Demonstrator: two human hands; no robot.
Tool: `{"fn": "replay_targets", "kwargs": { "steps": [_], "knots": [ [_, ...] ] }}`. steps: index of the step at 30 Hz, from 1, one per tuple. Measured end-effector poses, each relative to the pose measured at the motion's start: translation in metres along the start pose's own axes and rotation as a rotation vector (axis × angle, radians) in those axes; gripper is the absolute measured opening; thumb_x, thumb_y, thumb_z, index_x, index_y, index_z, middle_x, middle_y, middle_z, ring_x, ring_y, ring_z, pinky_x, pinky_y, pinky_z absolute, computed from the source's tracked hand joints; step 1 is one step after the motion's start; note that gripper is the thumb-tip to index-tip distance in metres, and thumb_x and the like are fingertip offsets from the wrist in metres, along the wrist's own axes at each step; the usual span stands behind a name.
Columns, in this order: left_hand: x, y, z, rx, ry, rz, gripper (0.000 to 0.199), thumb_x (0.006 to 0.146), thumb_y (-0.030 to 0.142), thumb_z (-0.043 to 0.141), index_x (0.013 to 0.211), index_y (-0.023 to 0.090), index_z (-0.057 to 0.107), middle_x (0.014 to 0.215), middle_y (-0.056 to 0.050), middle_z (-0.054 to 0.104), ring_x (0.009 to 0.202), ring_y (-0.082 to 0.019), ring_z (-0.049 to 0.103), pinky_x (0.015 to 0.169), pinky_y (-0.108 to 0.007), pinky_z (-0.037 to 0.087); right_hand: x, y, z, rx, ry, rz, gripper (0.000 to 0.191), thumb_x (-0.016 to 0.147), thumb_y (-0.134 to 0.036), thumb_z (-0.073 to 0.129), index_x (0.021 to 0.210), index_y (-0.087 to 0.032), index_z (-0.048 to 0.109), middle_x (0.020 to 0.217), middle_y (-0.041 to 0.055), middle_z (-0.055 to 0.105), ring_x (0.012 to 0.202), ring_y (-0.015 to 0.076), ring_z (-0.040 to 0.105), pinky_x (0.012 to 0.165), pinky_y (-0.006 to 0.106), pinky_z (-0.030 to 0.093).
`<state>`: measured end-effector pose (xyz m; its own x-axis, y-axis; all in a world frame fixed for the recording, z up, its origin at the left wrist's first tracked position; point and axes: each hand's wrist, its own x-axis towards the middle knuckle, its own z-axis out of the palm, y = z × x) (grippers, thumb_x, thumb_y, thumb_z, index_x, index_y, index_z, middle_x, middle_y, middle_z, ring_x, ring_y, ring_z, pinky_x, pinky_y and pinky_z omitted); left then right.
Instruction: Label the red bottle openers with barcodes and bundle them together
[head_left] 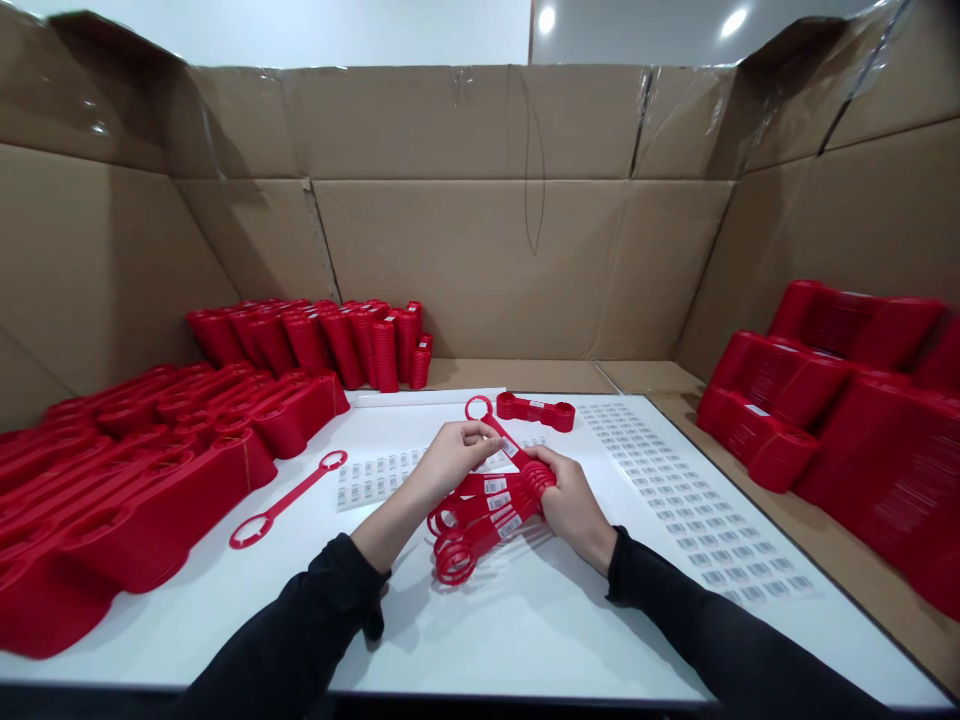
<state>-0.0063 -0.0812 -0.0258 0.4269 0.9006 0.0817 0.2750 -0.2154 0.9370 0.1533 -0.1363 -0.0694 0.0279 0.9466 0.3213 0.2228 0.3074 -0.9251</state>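
My right hand [570, 500] is wrapped round one end of a fanned bunch of flat red ring-ended wrenches [480, 540]. Their other ends spread to the left, and several handles carry white barcode labels. The topmost wrench [478, 407] points away from me, with a white label [510, 447] on its handle. Over that handle, my left hand [454, 455] is closed, thumb and fingertips pinched at the label's edge. Part of the label and the wrench is hidden by these fingers. Below my left wrist lies a sheet of barcode labels [375, 478], partly covered by the arm.
A single red wrench [289, 500] lies on the white table [465, 650]. Stacks of red wrenches fill the left [165, 510] and back left [345, 340]. A small bundle [536, 411] lies behind my hands. Right: a long label sheet [697, 510], bundles [780, 400], cardboard walls [480, 270] around.
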Motion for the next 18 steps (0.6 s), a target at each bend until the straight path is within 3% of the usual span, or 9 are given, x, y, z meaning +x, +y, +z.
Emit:
{"fn": "replay_targets", "kwargs": {
  "steps": [5, 12, 18],
  "knots": [
    [-0.002, 0.001, 0.002, 0.1, 0.028, 0.083, 0.027, 0.078, 0.041, 0.055, 0.076, 0.014, 0.059, 0.053, 0.006, 0.044, 0.046, -0.007, 0.034, 0.046, -0.02, 0.025, -0.001, -0.003, 0.0, 0.021, -0.009, -0.019, 0.043, 0.058, -0.006, 0.039, 0.091, -0.016, 0.065, 0.081, 0.0021, 0.067, 0.074, 0.0182, 0.06, 0.065, 0.026, 0.046],
    [-0.006, 0.001, 0.007, 0.695, 0.195, 0.307, 0.026, 0.084, 0.044, 0.051, 0.083, 0.018, 0.054, 0.063, 0.002, 0.05, 0.06, -0.014, 0.048, 0.056, -0.025, 0.034, -0.003, -0.002, 0.002, 0.044, -0.03, -0.04, 0.047, 0.059, -0.006, 0.039, 0.096, -0.017, 0.064, 0.084, 0.0017, 0.066, 0.069, 0.0167, 0.058, 0.063, 0.026, 0.045],
    [0.002, -0.009, 0.001, 0.777, 0.399, 0.201, 0.045, 0.086, 0.052, 0.045, 0.115, 0.018, 0.041, 0.081, -0.003, 0.058, 0.075, -0.022, 0.059, 0.063, -0.029, 0.041, -0.005, -0.004, 0.003, 0.043, -0.052, -0.062, 0.048, 0.059, -0.005, 0.038, 0.097, -0.016, 0.065, 0.088, 0.0032, 0.067, 0.078, 0.0188, 0.061, 0.067, 0.027, 0.047]
  ]
}}
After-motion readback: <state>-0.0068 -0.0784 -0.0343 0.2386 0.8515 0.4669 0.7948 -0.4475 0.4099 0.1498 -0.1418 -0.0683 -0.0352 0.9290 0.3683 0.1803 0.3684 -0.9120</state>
